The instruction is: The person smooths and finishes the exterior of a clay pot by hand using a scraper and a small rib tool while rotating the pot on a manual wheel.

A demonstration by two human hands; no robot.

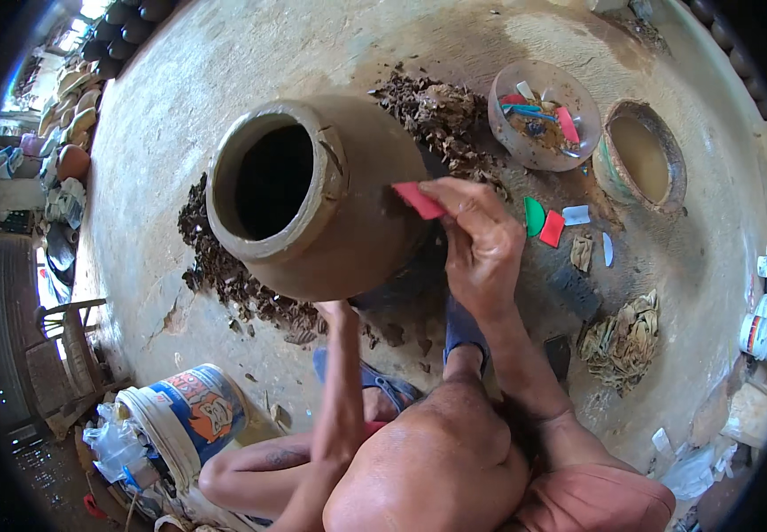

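Observation:
A large wet clay pot [374, 160] is tilted, its wide round mouth facing left and its thick rim showing a crack on the right side. My right hand [487, 244] pinches a flat red scraper [420, 200] against the pot's right wall. Below the pot, my left hand [337, 310] reaches to its underside; the fingers are hidden behind the clay. To the right of my right hand, a green half-round scraper [534, 215], another red scraper [552, 229] and a pale scraper [576, 215] lie on the ground.
Dark clay scraps [250, 301] are heaped around the pot. A clear plastic bowl [505, 133] of tools and a basin of murky water [640, 160] stand at the far right. A crumpled cloth [622, 341] lies nearer. A printed bucket [197, 408] is at the lower left.

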